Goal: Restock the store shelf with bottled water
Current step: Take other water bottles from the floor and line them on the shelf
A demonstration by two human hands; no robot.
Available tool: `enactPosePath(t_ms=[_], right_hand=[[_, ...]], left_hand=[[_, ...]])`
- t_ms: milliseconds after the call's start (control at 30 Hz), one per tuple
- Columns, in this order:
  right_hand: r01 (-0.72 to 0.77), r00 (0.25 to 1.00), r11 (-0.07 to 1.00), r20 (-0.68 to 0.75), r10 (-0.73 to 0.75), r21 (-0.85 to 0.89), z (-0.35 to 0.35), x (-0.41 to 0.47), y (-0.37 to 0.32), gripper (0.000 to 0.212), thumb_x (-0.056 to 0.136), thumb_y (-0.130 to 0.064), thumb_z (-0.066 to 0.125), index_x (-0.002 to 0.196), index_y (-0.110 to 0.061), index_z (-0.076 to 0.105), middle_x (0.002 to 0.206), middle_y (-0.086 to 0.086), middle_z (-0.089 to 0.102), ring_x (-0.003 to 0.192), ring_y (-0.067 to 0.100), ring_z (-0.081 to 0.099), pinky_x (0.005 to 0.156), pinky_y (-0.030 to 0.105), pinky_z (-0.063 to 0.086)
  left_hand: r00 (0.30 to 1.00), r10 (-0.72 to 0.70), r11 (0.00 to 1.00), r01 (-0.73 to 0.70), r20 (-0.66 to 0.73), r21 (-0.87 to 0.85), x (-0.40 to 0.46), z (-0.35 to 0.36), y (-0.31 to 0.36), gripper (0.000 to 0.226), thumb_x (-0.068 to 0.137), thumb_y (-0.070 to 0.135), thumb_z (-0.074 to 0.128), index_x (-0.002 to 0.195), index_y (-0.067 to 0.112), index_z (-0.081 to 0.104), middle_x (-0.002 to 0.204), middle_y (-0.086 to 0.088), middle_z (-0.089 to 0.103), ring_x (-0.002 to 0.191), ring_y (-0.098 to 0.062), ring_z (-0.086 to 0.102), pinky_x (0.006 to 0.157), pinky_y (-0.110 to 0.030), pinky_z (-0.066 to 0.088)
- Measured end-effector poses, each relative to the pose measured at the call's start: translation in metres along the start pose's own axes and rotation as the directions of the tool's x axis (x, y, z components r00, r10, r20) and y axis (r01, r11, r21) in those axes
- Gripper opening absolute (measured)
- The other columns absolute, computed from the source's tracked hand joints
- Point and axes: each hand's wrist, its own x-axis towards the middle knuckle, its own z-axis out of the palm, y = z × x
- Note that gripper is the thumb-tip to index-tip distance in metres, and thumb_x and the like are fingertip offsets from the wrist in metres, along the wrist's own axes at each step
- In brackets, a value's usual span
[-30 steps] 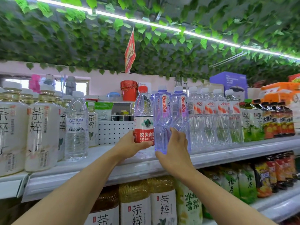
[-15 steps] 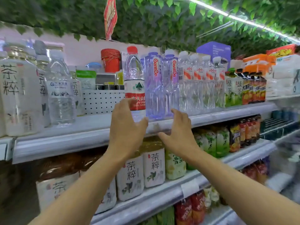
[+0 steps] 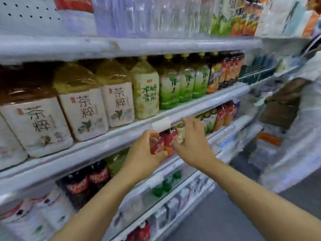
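1. Both hands hang in front of the shelving and carry nothing. The left hand has loosely curled fingers around no bottle; the right hand has its fingers spread and slightly bent, also around nothing. Judged from that, they are free for fetching more stock.

2. The landmark is the top shelf edge, the pale rail across the upper view. The water bottles stand just above it, upright and packed side by side, only their clear lower bodies in view. They appear faced forward so labels front the aisle.

3. Directly below that rail sit large tea bottles, and the hands hover lower still, in front of small red-labelled drinks two shelves under the rail. Whether the fingers touch those drinks cannot be told; the picture is blurred.

4. Far right of the rail, part of another person in pale clothing stands in the aisle.
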Motion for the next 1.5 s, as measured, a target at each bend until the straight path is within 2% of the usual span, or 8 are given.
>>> enactPosePath(t_ms=[267,367,567,733,900,1200,1333,1500], right_hand=[[-0.079,0.971,0.996,0.223,0.084,-0.034,0.047,-0.05,0.124,0.072,0.084,-0.032,0.061,0.143,-0.01,0.026,0.146,0.013,0.022,0.136,0.031,0.02,0.109,0.043,0.028],[-0.063,0.938,0.996,0.338,0.08,-0.059,0.067,-0.067,0.175,0.071,0.087,-0.03,0.063,0.143,-0.01,0.025,0.15,0.012,0.017,0.138,0.03,0.017,0.109,0.043,0.027],[-0.096,0.833,0.993,0.54,0.122,-0.076,0.107,-0.11,0.261,0.072,0.084,-0.023,0.065,0.143,-0.007,0.028,0.151,0.017,0.019,0.139,0.033,0.022,0.11,0.039,0.027],[-0.16,0.687,0.977,0.694,0.214,-0.142,0.147,-0.156,0.316,0.078,0.09,-0.026,0.058,0.149,-0.005,0.011,0.156,0.017,0.009,0.144,0.027,0.013,0.114,0.031,0.013],[-0.233,0.621,0.957,0.731,0.284,-0.173,0.189,-0.197,0.348,0.072,0.084,-0.021,0.063,0.143,-0.004,0.025,0.149,0.017,0.025,0.136,0.032,0.028,0.108,0.033,0.026],[-0.349,0.565,0.912,0.729,0.387,-0.214,0.276,-0.251,0.391,0.077,0.083,-0.022,0.064,0.146,-0.006,0.022,0.152,0.014,0.024,0.137,0.031,0.027,0.108,0.033,0.027],[-0.455,0.553,0.866,0.697,0.457,-0.207,0.322,-0.272,0.418,0.075,0.083,-0.02,0.066,0.145,-0.006,0.025,0.149,0.014,0.03,0.136,0.029,0.031,0.107,0.034,0.03],[-0.595,0.514,0.775,0.641,0.57,-0.213,0.385,-0.301,0.467,0.079,0.084,-0.021,0.067,0.147,-0.008,0.022,0.148,0.013,0.031,0.135,0.028,0.033,0.106,0.031,0.029]], left_hand=[[0.932,-0.317,0.948,0.314,0.175,0.047,-0.015,0.113,-0.057,0.046,0.083,0.026,0.07,0.121,0.023,0.043,0.113,0.003,0.05,0.11,-0.016,0.052,0.092,-0.032,0.043],[0.892,-0.406,0.914,0.39,0.199,0.116,-0.026,0.162,-0.075,0.052,0.085,0.025,0.068,0.129,0.017,0.042,0.124,0.0,0.051,0.112,-0.017,0.051,0.091,-0.03,0.043],[0.818,-0.551,0.83,0.516,0.166,0.212,-0.063,0.248,-0.109,0.056,0.079,0.021,0.073,0.127,0.01,0.047,0.126,-0.008,0.052,0.111,-0.023,0.052,0.09,-0.026,0.039],[0.716,-0.672,0.739,0.63,0.189,0.239,-0.1,0.299,-0.151,0.058,0.074,0.03,0.071,0.124,0.009,0.05,0.125,-0.012,0.049,0.113,-0.027,0.052,0.09,-0.028,0.041],[0.625,-0.742,0.671,0.682,0.243,0.292,-0.127,0.337,-0.196,0.051,0.076,0.022,0.073,0.12,0.012,0.05,0.124,-0.01,0.051,0.108,-0.026,0.055,0.088,-0.032,0.045],[0.536,-0.756,0.65,0.686,0.376,0.327,-0.136,0.401,-0.283,0.057,0.082,0.024,0.069,0.132,0.017,0.043,0.134,-0.006,0.047,0.12,-0.021,0.049,0.092,-0.03,0.045],[0.563,-0.72,0.691,0.632,0.405,0.351,-0.127,0.442,-0.325,0.057,0.083,0.024,0.067,0.133,0.017,0.042,0.135,-0.003,0.048,0.12,-0.02,0.05,0.092,-0.025,0.04],[0.595,-0.647,0.762,0.531,0.476,0.371,-0.122,0.508,-0.381,0.064,0.08,0.027,0.068,0.135,0.021,0.039,0.135,-0.003,0.049,0.12,-0.021,0.051,0.096,-0.035,0.045]])
